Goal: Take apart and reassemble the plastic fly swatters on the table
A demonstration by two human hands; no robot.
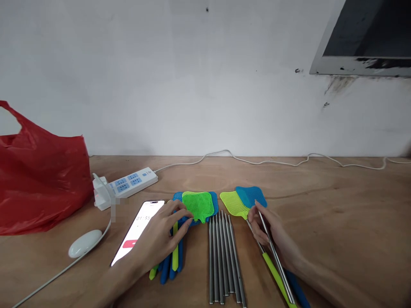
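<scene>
My left hand (163, 237) lies fingers-down on a pile of blue and green fly swatter heads (199, 205) and their coloured handles (171, 261), fingers curled onto a yellow-green handle. My right hand (269, 235) pinches a thin metal rod (276, 256) beside two assembled swatters, a yellow-green one (233, 203) and a blue one (253, 196). Several bare metal rods (223, 256) lie side by side between my hands.
A phone (138, 231) with a lit timer screen lies left of my left hand. A white power strip (128, 184), a white mouse (85, 243) and a red plastic bag (38, 179) stand at the left. A cable (272, 161) runs along the wall.
</scene>
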